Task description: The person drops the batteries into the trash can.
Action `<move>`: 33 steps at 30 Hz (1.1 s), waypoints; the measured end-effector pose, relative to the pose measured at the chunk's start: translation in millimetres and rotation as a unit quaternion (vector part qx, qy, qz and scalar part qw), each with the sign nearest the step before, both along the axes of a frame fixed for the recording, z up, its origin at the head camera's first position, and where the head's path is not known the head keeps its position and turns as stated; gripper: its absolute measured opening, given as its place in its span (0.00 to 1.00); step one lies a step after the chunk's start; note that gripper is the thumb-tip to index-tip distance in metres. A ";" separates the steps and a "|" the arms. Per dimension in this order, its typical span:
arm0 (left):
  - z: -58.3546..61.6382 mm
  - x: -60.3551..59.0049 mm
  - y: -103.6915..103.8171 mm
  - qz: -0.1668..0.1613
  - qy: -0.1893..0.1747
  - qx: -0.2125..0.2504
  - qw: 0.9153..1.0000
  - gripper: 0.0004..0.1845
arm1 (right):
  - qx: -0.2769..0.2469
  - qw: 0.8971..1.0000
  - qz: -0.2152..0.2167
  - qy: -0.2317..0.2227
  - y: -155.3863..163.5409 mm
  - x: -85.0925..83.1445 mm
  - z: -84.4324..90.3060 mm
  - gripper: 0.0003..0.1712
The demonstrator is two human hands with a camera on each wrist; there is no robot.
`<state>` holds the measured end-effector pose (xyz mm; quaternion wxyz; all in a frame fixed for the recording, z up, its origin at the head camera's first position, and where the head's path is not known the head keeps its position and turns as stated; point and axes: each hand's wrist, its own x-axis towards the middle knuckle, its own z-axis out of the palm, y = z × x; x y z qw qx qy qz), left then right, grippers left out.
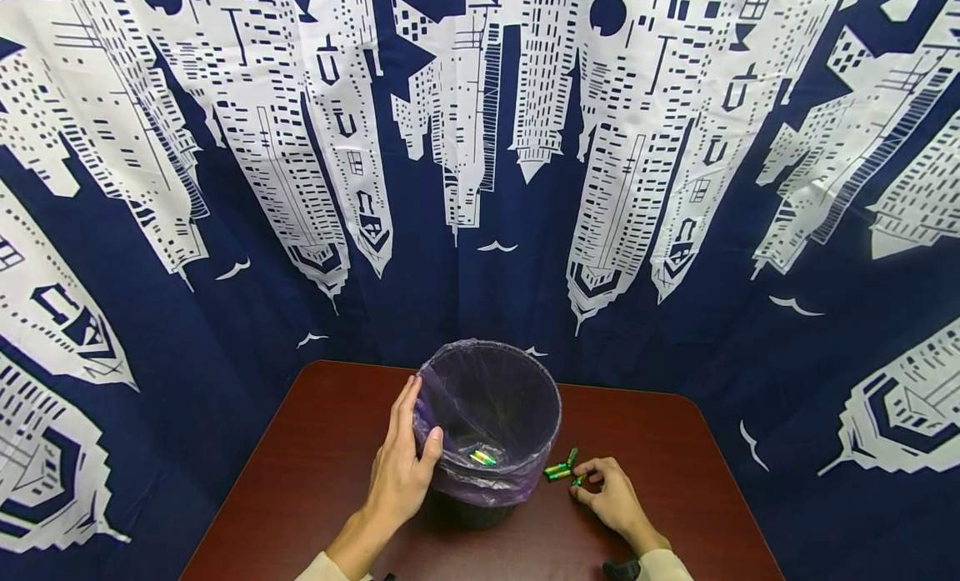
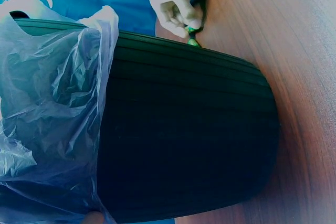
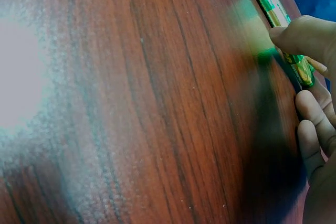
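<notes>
A dark ribbed trash bin [image 2: 189,124] stands upright on the table, lined with a translucent purple bag [image 1: 480,485] folded over its rim. My left hand [image 1: 401,473] rests against the left outer side of the lined bin, its fingers extended. Right of the bin, my right hand [image 1: 611,498] pinches a green and gold battery [image 3: 272,4] between thumb and fingers, low at the tabletop. Other batteries [image 1: 558,472] of the same kind lie between that hand and the bin. Inside the bin, more green and gold batteries [image 1: 482,458] lie on the liner's bottom.
The reddish-brown wooden table [image 1: 330,414] backs onto a navy curtain [image 1: 465,306] printed with white buildings. A dark band [image 1: 621,570] sits at my right wrist, by the light sleeve.
</notes>
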<state>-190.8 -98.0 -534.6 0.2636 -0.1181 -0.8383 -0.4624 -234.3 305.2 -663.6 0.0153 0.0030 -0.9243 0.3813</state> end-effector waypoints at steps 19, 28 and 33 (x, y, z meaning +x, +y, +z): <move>-3.6 0.8 1.2 0.011 0.011 0.004 1.000 0.44 | -0.026 1.000 0.000 -0.004 5.8 3.7 13.6 0.16; -4.6 1.8 3.6 0.009 0.005 0.004 1.000 0.44 | -0.053 0.999 0.009 -0.003 13.6 8.8 27.7 0.18; -4.4 0.1 1.9 0.009 0.014 0.002 1.000 0.44 | -0.046 0.998 0.023 0.021 12.3 7.0 38.2 0.17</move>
